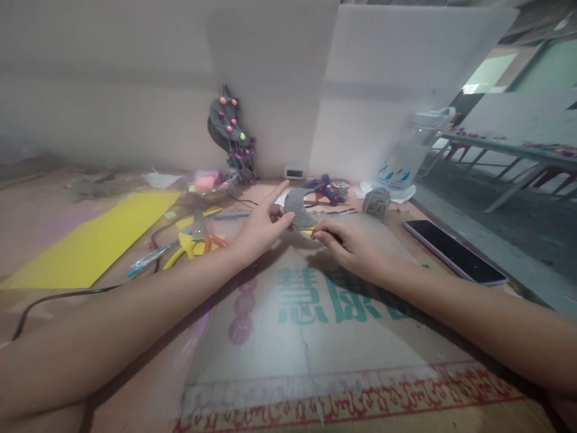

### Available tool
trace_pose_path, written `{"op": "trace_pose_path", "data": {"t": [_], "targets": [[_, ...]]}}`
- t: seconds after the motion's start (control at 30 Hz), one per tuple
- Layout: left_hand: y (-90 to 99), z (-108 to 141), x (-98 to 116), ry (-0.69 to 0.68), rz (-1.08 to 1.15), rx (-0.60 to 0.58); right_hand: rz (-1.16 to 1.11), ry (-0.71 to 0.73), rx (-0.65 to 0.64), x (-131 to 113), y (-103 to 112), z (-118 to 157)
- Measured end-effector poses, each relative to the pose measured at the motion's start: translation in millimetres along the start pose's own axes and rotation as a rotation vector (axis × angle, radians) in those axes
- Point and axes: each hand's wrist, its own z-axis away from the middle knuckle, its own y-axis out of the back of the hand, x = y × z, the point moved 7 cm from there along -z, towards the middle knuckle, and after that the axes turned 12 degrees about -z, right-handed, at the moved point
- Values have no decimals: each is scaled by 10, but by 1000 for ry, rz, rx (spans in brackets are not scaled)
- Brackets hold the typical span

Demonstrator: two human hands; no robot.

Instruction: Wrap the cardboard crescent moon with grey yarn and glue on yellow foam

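Note:
A grey yarn-wrapped crescent (298, 208) is held up above the middle of the work surface. My left hand (267, 222) grips its left edge between thumb and curled fingers, while the index finger points away, stretched out. Just right of the crescent's lower tip, my right hand (340, 237) is closed in a pinch. What lies in that pinch is too small to make out. A ball of grey yarn (377, 203) rests beyond my right hand. Against the wall leans a larger grey crescent (225, 123) dotted with coloured pompoms.
Yellow-handled pliers (193, 240) and a yellow sheet (103, 240) lie to the left. A phone (455, 249) is at right, a water bottle (403, 153) behind it. A glue gun (325, 189) and a small digital display (295, 173) stand at the back. Printed cardboard (311, 355) covers the front.

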Motion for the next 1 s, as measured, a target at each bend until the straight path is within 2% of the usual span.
{"op": "trace_pose_path", "data": {"t": [0.17,0.37,0.53,0.73,1.0], "targets": [[-118,42,19,-1,-90,-126,41,-72,59,-54,159,-33],[-187,103,191,-177,-193,-169,-70,-80,165,37,253,-23],[-149,137,276,-247,-268,-142,-87,-70,222,88,368,-10],[-122,124,262,-280,-276,-116,-95,-75,267,160,454,-8],[-92,111,210,-236,-272,-88,-172,-153,259,281,328,196]]}}
